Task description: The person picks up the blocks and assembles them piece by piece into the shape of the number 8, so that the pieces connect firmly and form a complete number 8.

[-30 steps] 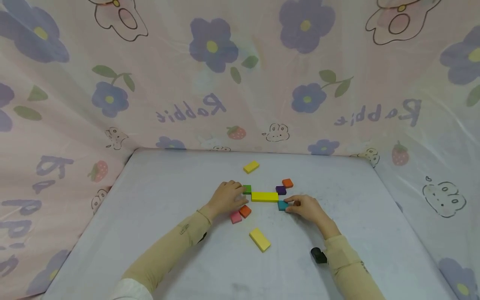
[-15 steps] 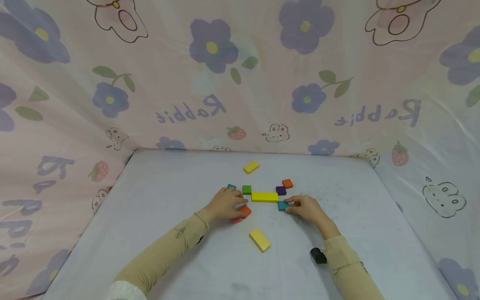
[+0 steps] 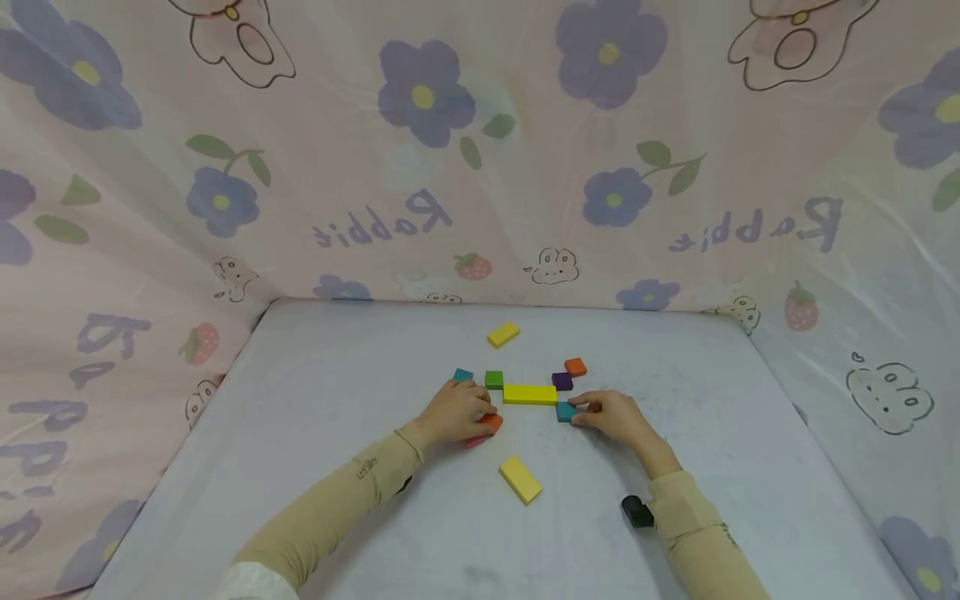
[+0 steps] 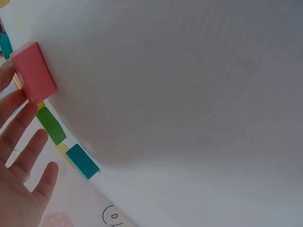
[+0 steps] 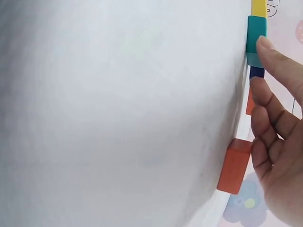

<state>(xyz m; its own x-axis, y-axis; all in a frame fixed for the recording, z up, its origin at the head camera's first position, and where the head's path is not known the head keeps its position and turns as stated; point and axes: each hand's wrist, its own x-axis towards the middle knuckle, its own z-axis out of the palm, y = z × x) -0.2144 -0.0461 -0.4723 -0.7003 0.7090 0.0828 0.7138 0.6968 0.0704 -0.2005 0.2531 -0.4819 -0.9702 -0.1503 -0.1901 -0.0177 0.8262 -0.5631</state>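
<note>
My left hand is over an orange block and a pink block, thumb and index finger on either side of the orange one. In the left wrist view the pink block hides the orange one and part of the fingertips; the other fingers are spread. My right hand pinches a teal block between thumb and finger, at the near right end of a long yellow block. A green block and a purple block lie at its far corners.
Another teal block lies beyond my left hand. Yellow blocks lie at the back and front. An orange block is beside the purple one; another orange block shows near my right palm. Patterned cloth stands behind the table.
My left hand has drawn back from beside the green block toward the orange and pink blocks, uncovering the far teal block. My right hand has stayed at its teal block.
</note>
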